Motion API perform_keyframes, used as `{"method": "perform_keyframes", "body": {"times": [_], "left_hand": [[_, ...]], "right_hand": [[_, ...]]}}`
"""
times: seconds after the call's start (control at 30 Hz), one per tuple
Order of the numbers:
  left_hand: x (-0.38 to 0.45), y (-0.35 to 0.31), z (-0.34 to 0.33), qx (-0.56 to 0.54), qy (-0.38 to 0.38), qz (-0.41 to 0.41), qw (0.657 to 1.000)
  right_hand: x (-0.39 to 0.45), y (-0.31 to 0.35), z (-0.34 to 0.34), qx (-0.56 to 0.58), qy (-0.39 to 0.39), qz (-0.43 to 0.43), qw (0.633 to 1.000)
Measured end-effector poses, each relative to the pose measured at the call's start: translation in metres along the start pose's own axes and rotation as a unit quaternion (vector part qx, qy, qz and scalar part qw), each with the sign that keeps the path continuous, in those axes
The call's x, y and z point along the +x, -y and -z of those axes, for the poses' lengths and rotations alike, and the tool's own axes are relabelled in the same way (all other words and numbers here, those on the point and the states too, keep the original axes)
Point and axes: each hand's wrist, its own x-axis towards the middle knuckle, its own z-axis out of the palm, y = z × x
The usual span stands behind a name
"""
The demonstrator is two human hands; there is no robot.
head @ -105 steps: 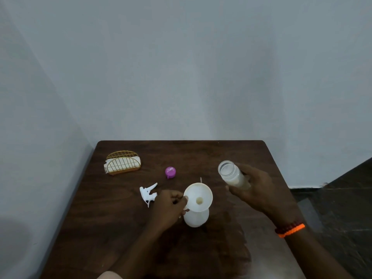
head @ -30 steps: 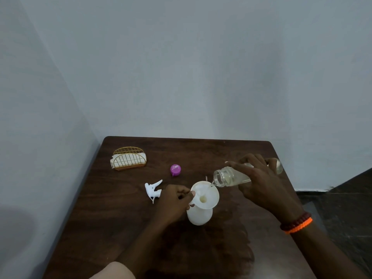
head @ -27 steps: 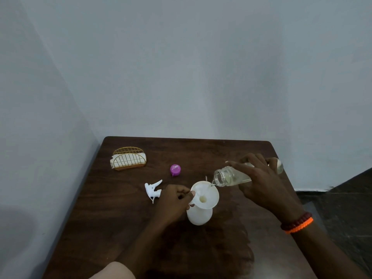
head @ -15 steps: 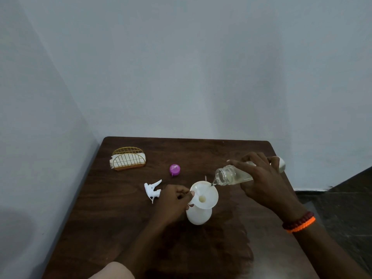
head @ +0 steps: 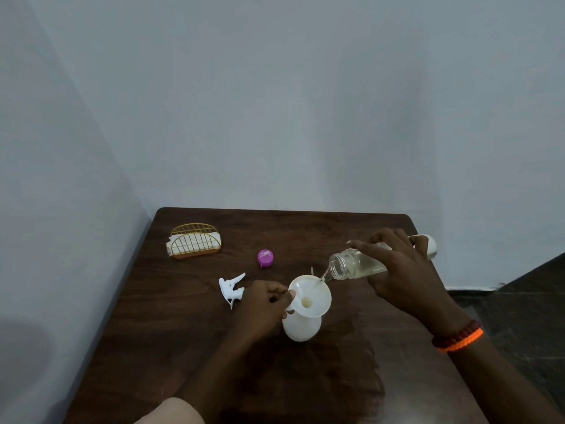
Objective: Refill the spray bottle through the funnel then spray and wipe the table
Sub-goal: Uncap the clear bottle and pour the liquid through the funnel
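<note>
A white spray bottle body [head: 301, 328] stands on the dark wooden table [head: 189, 338] with a white funnel [head: 312, 296] in its neck. My left hand [head: 263, 307] pinches the funnel's left rim. A clear refill bottle [head: 354, 265] lies nearly level in my right hand [head: 400, 270], its mouth over the funnel's right edge, and a thin stream of pale liquid runs into the funnel. The white trigger spray head [head: 230, 287] lies on the table to the left of my left hand.
A purple cap [head: 265, 258] lies behind the funnel. A gold wire holder with white cloths [head: 195, 245] stands at the back left. Walls close the table's left and far sides. Its right edge drops to a dark floor [head: 526, 316].
My right hand has tipped the refill bottle from upright to nearly level over the funnel, and liquid now runs out. My left hand has stayed on the funnel.
</note>
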Motion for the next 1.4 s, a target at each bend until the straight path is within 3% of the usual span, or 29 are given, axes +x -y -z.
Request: {"method": "perform_keyframes", "body": {"times": [1.4], "left_hand": [[-0.0012, -0.0012, 0.0014, -0.007, 0.009, -0.001, 1.000]], "right_hand": [[0.0026, -0.0064, 0.0069, -0.008, -0.035, 0.009, 0.999]]}}
